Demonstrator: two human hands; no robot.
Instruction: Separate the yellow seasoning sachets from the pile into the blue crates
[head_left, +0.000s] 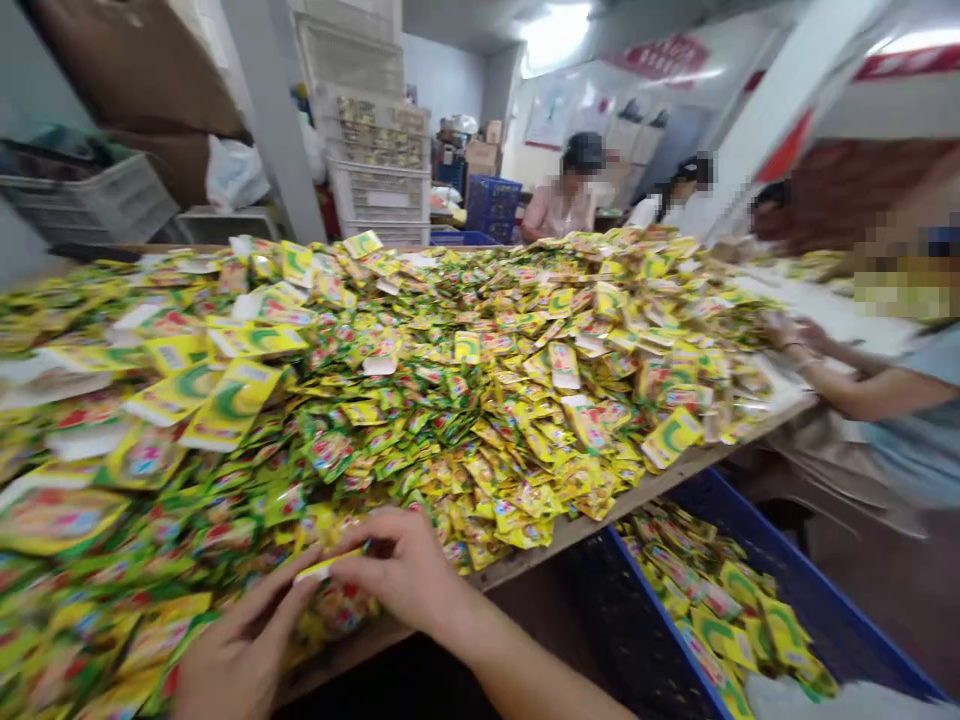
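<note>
Nearest, the left hand (240, 625) and right hand (409, 570) pinch opposite ends of a small, thin yellow-and-white packet (324, 567), their fingers closed lightly on it at the near edge of the wooden tabletop (525, 562). It looks light, fairly stiff but easily creased, and perhaps slick, so its narrow ends seem the best hold. Glossy yellow-and-green sachets (405, 440) crowd close around, likely to slide; the freer room is above them. Beyond the tabletop's edge, lower right, sits a blue plastic crate (780, 540) partly filled with packets; farther right, a co-worker's hands (795, 335) reach the heap.
</note>
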